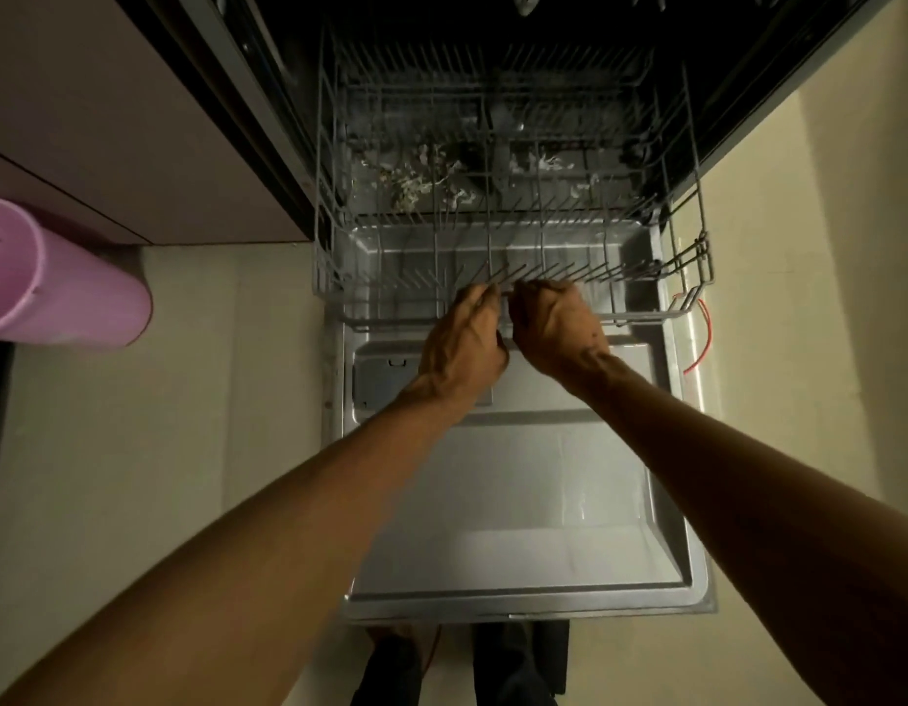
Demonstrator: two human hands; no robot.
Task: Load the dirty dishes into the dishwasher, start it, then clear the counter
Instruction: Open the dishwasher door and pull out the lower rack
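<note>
The rack is the landmark. It is a wire basket, empty of dishes, and it stands half out of the dishwasher, over the inner end of the open door. Its long axis goes from left to right, so its front edge lies across both arms. The two hands meet at the middle of this front edge. The left hand has its fingers curled around a front wire, and the right hand also grips there, knuckles up; the fingertips are hidden. Both arms are stretched forward and down, almost equally near. I think the next move is a pull toward the body. A pink bin lies far left of the rack.
</note>
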